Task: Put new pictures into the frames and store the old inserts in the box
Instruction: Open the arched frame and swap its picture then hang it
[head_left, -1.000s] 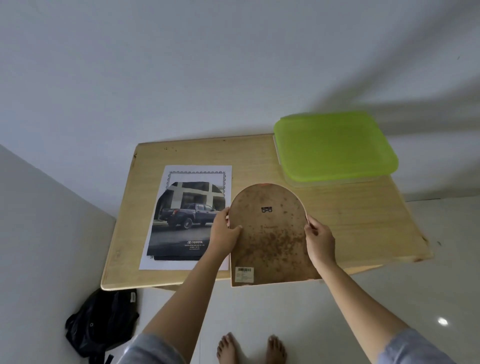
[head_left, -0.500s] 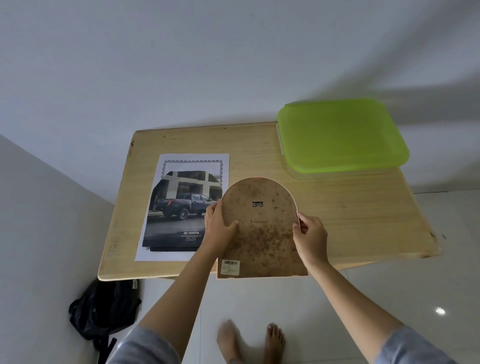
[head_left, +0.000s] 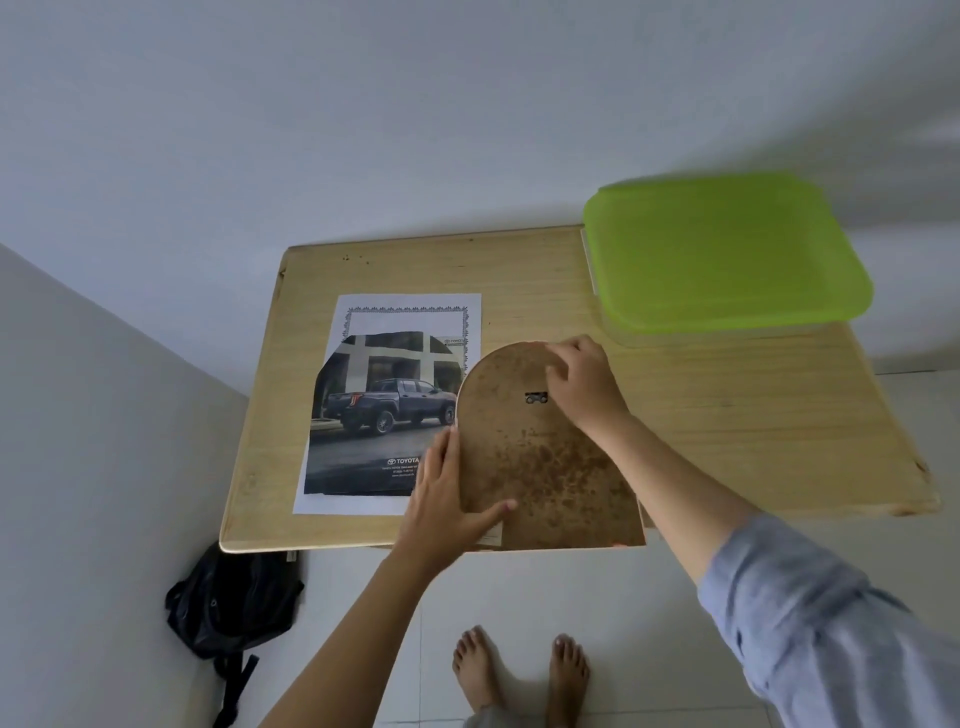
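An arch-topped picture frame (head_left: 540, 467) lies face down near the table's front edge, showing its stained brown backing board with a small metal hanger (head_left: 535, 398). My left hand (head_left: 449, 506) grips the frame's lower left edge, thumb across the backing. My right hand (head_left: 582, 379) rests on the upper right of the backing beside the hanger, fingers curled at the arch's rim. Left of the frame lies a printed picture of a dark pickup truck (head_left: 387, 410) on white paper. A clear box with a lime-green lid (head_left: 722, 254) stands closed at the back right corner.
The wooden table (head_left: 727, 431) stands against a white wall. A black backpack (head_left: 234, 608) lies on the tiled floor under the table's left corner. My bare feet (head_left: 519, 670) are below the front edge.
My right hand left the frame's right edge and moved up onto the backing near the hanger. My left hand slid down to the lower left edge. The frame stayed nearly in place.
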